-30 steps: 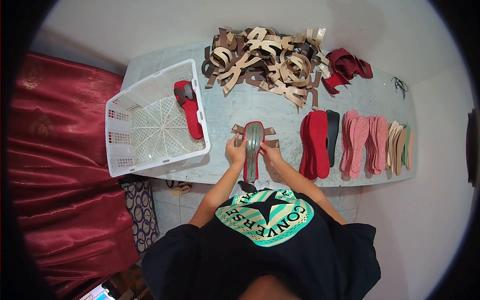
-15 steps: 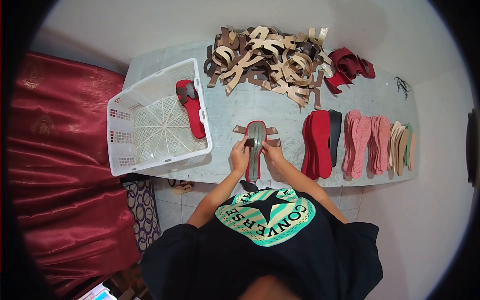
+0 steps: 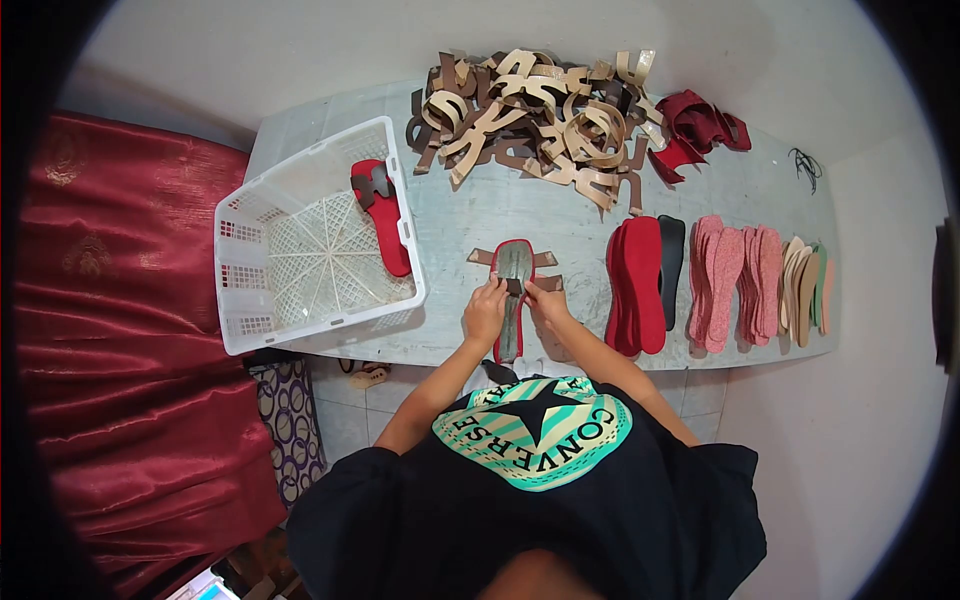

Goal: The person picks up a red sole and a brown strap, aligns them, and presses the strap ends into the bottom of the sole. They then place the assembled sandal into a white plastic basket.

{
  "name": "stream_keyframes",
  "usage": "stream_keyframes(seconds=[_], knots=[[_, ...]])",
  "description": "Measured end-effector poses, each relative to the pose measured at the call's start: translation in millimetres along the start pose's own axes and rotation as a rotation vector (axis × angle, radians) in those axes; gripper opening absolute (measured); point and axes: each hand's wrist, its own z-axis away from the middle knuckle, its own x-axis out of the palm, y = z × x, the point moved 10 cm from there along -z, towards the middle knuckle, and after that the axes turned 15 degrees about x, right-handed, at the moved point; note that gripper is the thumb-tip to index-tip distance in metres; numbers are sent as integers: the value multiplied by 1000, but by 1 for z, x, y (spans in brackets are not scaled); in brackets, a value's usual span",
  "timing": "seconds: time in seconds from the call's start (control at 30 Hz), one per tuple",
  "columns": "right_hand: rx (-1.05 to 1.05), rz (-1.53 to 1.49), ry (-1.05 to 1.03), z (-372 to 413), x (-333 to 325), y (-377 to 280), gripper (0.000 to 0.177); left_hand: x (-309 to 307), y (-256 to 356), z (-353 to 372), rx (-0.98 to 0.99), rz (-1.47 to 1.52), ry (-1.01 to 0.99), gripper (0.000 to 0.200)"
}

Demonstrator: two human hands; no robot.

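A red-edged sole (image 3: 513, 258) lies on the table with its greyish underside up and its long axis toward me. A brown strap (image 3: 546, 283) passes at its middle, and the ends of another strap stick out on both sides higher up. My left hand (image 3: 485, 312) is at the sole's left edge, its fingers pressing a strap end inward onto the underside. On the right edge, my right hand (image 3: 546, 303) pinches the sole and strap, fingers closed.
A white basket (image 3: 232, 300) at the left holds a red sandal (image 3: 388, 235). Behind lie a pile of beige and brown straps (image 3: 545, 120) and dark red straps (image 3: 700, 125). Red soles (image 3: 636, 290), pink soles (image 3: 716, 285) and other soles stand in rows at the right.
My left hand has moved slightly right and up, and the left strap end now lies folded over the sole's underside. My right hand has shifted slightly left.
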Motion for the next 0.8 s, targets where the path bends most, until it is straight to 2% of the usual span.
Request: stream_keyframes(seconds=[0.07,0.13,0.27,0.33,0.47,0.63,0.8], knots=[[8,5,23,5,0,-2,20,0,1,-1,2,-27,-5,24],[29,1,32,9,1,-2,18,0,8,-1,85,-83,1,23],[51,82,49,11,0,-1,15,3,10,1,94,-109,3,23],[-5,54,32,7,1,-4,14,8,8,2,76,-123,-43,24],[-11,83,4,5,1,-3,16,14,9,3,88,-155,-100,27],[-5,-4,-65,12,9,-7,20,13,23,4,243,-272,-79,29],[21,-36,-60,12,9,-5,20,20,24,7,263,-274,-119,32]])
